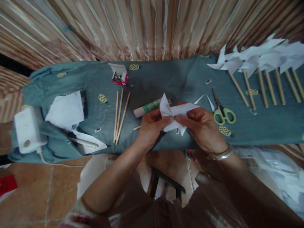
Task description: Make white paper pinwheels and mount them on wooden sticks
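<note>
Between my two hands is a white paper pinwheel (177, 110), its blades folded toward the middle. My left hand (153, 126) grips its left side, thumb pressed near the centre. From the right, my right hand (204, 126) pinches it too, with the thumb tip meeting the other thumb at the centre. Fingers behind the paper are hidden. A green and white glue stick (148, 107) lies just behind my left hand. Scissors with green handles (223, 114) rest to the right of my right hand, beside thin paper scraps (210, 103).
Several finished pinwheels on sticks (261, 60) lie at the right. Wooden sticks (120, 117) and an open red box of small metal pieces (120, 77) lie left of centre. Stacked white paper (66, 110), a pen (85, 143) and a white corded device (29, 129) occupy the left end.
</note>
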`<action>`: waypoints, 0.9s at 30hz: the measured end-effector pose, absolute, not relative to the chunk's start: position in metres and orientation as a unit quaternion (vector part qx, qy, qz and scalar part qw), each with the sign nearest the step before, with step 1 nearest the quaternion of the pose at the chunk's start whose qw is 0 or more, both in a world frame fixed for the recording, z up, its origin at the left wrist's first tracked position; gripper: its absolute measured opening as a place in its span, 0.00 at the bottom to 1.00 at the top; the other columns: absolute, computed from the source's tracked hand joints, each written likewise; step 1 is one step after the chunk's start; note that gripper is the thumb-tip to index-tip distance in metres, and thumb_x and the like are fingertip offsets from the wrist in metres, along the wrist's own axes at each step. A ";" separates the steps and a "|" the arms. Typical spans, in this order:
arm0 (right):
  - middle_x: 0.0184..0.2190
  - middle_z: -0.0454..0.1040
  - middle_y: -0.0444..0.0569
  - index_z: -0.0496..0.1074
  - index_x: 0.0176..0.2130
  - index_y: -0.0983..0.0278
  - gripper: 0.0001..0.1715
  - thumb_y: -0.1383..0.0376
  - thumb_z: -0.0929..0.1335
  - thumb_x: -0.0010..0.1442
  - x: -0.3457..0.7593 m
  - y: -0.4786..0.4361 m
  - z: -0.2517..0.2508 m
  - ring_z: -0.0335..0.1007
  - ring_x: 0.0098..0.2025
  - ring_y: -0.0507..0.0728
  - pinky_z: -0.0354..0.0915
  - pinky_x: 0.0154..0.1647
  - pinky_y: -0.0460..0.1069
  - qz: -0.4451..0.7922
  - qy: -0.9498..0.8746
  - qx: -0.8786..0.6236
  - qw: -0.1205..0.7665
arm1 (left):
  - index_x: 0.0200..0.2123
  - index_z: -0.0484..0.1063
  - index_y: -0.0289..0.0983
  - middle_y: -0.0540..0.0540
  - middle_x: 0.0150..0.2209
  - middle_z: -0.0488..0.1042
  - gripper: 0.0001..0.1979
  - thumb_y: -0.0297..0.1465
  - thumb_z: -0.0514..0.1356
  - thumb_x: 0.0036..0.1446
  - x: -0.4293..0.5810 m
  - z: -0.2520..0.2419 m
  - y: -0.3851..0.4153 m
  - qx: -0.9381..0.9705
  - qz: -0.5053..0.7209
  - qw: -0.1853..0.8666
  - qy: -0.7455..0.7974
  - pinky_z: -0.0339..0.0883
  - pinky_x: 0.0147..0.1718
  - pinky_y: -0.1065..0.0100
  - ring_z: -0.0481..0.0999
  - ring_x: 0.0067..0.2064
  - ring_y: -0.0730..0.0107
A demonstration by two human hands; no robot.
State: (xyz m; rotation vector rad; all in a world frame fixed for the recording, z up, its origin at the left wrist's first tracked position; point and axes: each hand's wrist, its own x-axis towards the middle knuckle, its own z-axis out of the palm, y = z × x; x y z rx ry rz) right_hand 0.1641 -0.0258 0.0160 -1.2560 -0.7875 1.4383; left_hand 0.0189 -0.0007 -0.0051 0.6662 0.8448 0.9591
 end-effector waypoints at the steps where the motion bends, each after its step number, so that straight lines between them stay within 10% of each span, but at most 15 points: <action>1: 0.34 0.82 0.41 0.78 0.36 0.55 0.18 0.56 0.80 0.44 0.164 -0.026 0.017 0.79 0.36 0.57 0.76 0.41 0.53 0.600 -0.332 -0.519 0.511 | 0.31 0.81 0.37 0.49 0.30 0.81 0.14 0.34 0.76 0.39 0.019 -0.005 -0.001 0.305 0.438 0.754 0.383 0.71 0.35 0.68 0.77 0.31 0.71; 27: 0.38 0.82 0.44 0.77 0.40 0.59 0.19 0.61 0.79 0.47 0.168 -0.027 0.011 0.79 0.39 0.56 0.75 0.45 0.53 0.602 -0.334 -0.512 0.513 | 0.32 0.80 0.37 0.48 0.30 0.81 0.15 0.36 0.76 0.40 0.019 -0.008 -0.001 0.342 0.437 0.736 0.388 0.71 0.35 0.68 0.78 0.32 0.69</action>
